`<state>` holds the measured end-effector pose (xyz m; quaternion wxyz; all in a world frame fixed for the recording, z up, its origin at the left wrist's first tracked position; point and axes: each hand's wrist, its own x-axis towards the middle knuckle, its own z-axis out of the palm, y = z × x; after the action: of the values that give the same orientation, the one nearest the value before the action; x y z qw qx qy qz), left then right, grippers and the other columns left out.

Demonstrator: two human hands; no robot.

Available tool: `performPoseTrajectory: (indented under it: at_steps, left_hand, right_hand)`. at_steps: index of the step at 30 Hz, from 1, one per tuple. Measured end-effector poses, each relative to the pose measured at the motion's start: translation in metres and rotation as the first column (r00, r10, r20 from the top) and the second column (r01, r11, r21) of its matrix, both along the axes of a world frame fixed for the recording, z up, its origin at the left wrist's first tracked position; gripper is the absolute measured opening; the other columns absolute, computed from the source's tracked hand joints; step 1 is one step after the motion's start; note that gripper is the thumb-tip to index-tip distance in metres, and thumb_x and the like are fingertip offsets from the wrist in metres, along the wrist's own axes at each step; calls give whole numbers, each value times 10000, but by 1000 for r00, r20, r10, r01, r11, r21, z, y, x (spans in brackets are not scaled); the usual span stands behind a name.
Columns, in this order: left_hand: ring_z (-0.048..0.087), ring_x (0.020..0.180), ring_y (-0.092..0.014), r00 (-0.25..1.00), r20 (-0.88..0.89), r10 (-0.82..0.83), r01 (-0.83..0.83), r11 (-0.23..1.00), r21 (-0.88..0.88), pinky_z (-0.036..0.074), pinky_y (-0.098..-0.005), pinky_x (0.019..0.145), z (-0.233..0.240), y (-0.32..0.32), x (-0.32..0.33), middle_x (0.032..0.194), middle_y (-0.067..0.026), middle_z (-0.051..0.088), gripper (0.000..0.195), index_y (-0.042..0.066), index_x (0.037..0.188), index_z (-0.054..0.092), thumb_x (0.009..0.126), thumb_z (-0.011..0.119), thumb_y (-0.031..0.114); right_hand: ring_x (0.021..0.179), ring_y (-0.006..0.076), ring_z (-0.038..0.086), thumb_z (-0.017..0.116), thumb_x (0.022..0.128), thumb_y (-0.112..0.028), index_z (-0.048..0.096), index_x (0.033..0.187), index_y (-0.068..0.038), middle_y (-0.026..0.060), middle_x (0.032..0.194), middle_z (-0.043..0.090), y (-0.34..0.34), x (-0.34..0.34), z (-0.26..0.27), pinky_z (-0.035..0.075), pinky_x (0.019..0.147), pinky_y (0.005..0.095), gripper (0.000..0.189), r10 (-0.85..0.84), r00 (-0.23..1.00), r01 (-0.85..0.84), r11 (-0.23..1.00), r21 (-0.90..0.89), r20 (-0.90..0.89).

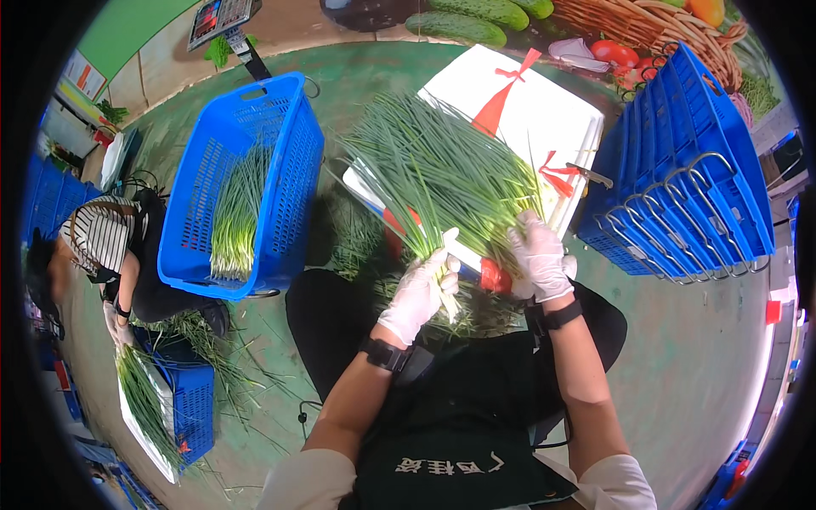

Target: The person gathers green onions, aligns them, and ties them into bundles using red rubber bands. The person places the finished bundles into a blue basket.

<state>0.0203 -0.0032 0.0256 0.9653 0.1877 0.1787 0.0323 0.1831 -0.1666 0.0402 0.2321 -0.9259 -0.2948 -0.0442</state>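
A small bunch of thin green onions (426, 233) is gripped near its pale root ends in my gloved left hand (424, 290), its leaves pointing up and away. My gloved right hand (542, 255) has its fingers curled around root ends at the near right edge of a large pile of green onions (440, 159); part of its grip is hidden. Beneath the pile lies a white foam board (554, 105) tied with red strips (489, 115). A knife (590, 175) rests at the board's right edge. Loose onion trimmings (357, 245) lie on the floor below.
At left stands a blue plastic crate (299, 172) with green onions (236, 223) inside. Stacked blue crates (682, 178) with metal handles stand at right. A digital scale (220, 22) is at the back. Another person (105, 236) handles green onions (143, 395) at far left.
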Motion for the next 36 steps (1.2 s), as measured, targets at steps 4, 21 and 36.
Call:
performPoseTrajectory:
  at_steps: [4,21,36]
  left_hand:
    - [474,637,-115,993,119,-22,16,999,52,407,-260,596,16,-2,-2,821,-35,563,449,64,1369,431,957,551,194]
    - [604,752,-137,977,-24,-210,211,959,189,511,-272,662,11,-13,-7,947,-104,655,317,16,1225,544,938,571,146]
    - [415,509,-77,966,-197,165,-118,966,232,345,-216,471,18,-17,-4,685,6,527,120,53,996,615,908,626,134]
  right_hand:
    - [768,395,622,592,894,-284,558,1028,-77,179,838,647,-12,10,10,480,663,470,249,-38,999,34,957,287,10]
    - [619,26,502,667,881,-127,641,879,-21,-34,666,573,44,-34,40,416,553,209,110,196,771,218,813,540,-606]
    - [756,157,643,465,987,-90,493,992,-23,120,920,652,16,-93,40,520,702,258,73,413,737,337,461,821,-535]
